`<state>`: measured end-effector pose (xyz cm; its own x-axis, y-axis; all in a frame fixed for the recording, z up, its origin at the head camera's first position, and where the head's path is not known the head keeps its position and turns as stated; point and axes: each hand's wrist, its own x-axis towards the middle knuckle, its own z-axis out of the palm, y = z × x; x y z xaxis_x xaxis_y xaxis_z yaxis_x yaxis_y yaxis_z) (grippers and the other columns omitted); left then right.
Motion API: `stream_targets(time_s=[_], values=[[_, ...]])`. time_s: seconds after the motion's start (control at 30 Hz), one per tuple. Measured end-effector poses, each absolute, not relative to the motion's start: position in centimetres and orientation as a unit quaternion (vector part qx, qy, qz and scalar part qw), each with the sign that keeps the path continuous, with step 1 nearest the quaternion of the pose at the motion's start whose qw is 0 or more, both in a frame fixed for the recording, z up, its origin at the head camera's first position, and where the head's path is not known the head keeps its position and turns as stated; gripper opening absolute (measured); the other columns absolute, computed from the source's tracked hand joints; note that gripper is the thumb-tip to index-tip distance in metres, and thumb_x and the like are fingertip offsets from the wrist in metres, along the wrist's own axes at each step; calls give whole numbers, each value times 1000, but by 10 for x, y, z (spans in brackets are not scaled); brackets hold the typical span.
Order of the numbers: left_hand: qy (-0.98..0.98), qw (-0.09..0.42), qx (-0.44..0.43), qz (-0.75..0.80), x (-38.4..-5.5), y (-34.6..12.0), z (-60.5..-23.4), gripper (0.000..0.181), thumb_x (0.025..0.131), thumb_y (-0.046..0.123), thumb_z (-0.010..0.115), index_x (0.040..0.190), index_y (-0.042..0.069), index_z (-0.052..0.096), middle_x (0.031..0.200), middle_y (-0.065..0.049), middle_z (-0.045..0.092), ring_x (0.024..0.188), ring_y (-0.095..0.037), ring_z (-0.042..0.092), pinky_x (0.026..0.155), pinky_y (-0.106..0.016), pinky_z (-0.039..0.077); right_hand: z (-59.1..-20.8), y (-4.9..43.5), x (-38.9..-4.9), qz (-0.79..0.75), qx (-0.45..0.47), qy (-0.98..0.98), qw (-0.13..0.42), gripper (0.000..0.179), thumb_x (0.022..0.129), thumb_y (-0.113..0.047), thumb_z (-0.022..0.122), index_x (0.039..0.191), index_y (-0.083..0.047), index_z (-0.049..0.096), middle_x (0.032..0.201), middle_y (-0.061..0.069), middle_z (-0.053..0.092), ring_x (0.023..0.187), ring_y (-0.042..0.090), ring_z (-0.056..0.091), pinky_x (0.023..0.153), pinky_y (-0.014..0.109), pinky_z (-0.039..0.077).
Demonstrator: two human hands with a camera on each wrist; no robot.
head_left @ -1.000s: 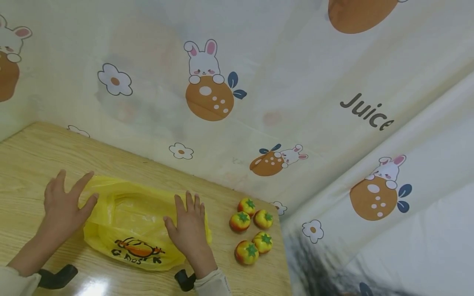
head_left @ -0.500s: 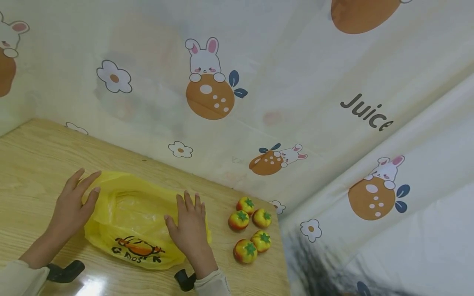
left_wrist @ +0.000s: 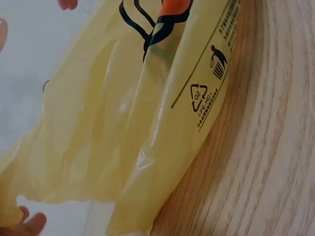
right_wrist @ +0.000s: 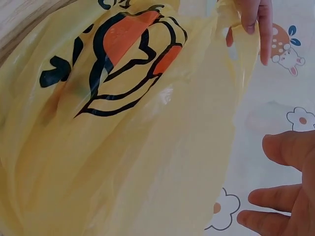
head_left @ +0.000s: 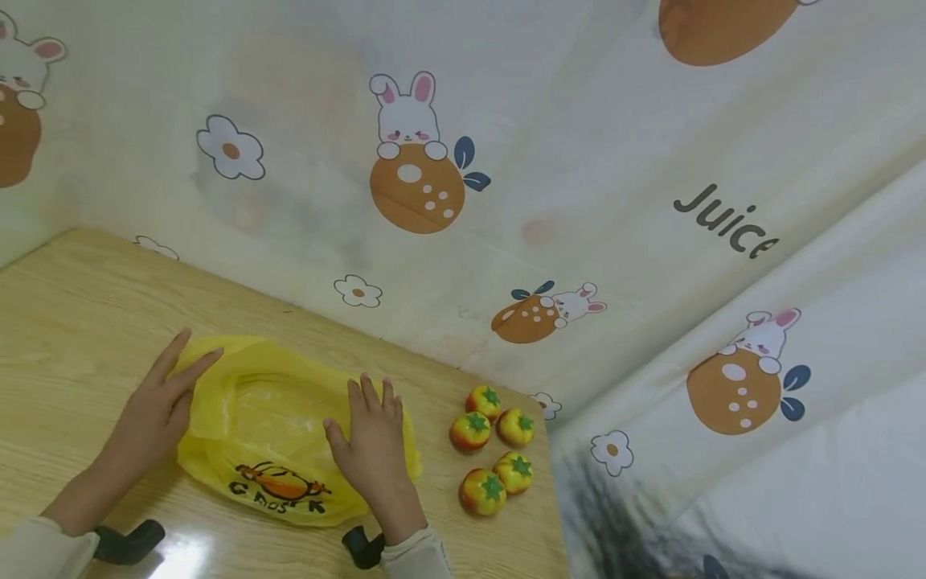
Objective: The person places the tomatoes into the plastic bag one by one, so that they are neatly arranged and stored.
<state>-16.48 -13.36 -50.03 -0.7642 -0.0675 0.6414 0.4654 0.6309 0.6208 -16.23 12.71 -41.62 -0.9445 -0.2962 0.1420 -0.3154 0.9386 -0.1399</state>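
Observation:
A yellow plastic bag [head_left: 282,418] with black lettering and an orange print lies on the table, its mouth spread toward the back. My left hand [head_left: 155,410] is at the bag's left edge, fingers straight and spread; its thumb is mostly hidden in the head view. In the right wrist view, left fingers [right_wrist: 253,19] touch the bag by a handle loop. Over the bag's right side my right hand [head_left: 376,442] stretches its fingers forward. Apart from the plastic in the right wrist view are right fingertips [right_wrist: 275,147].
Several round red-and-yellow fruits [head_left: 483,492] with green star-shaped tops sit right of the bag, near the right edge of the wooden table [head_left: 239,297]. A rabbit-print curtain [head_left: 304,161] hangs behind. Black curved pieces [head_left: 130,543] show by both wrists.
My left hand has moved right, from beside the bag onto its left edge. The bag has shifted slightly right. My right hand has stayed nearly still.

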Motion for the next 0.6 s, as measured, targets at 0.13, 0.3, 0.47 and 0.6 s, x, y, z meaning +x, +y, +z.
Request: stream_targets(time_s=[0.13, 0.3, 0.47, 0.6], values=[[-846, 341, -133, -389, -165, -130, -502, 54, 82, -17, 47, 131, 6, 50, 151, -14, 26, 129, -33, 39, 53, -9, 28, -416, 126, -160, 78, 151, -984, 61, 59, 92, -46, 48, 141, -16, 36, 149, 6, 31, 141, 34, 18, 113, 52, 21], [-843, 364, -140, -371, -168, -126, -497, 53, 79, -15, 52, 130, -2, 49, 148, -14, 31, 108, -26, 54, 50, -9, 26, -415, 128, -157, 70, 152, -983, 72, 59, 91, -46, 49, 140, -14, 38, 148, 7, 35, 139, 36, 22, 112, 52, 23], [-851, 335, -132, -384, -169, -124, -492, 51, 85, 1, 58, 134, -2, 44, 151, -10, 26, 108, -28, 53, 61, -9, 33, -411, 133, -152, 71, 149, -983, 83, 59, 91, -44, 52, 139, -12, 39, 146, 10, 37, 138, 38, 24, 111, 54, 23], [-860, 304, -123, -392, -167, -125, -491, 52, 88, 8, 56, 137, -1, 40, 154, -7, 20, 129, -37, 38, 79, -32, 48, -411, 137, -148, 92, 139, -983, 76, 59, 91, -44, 51, 140, -14, 38, 147, 9, 35, 139, 36, 22, 111, 54, 21]])
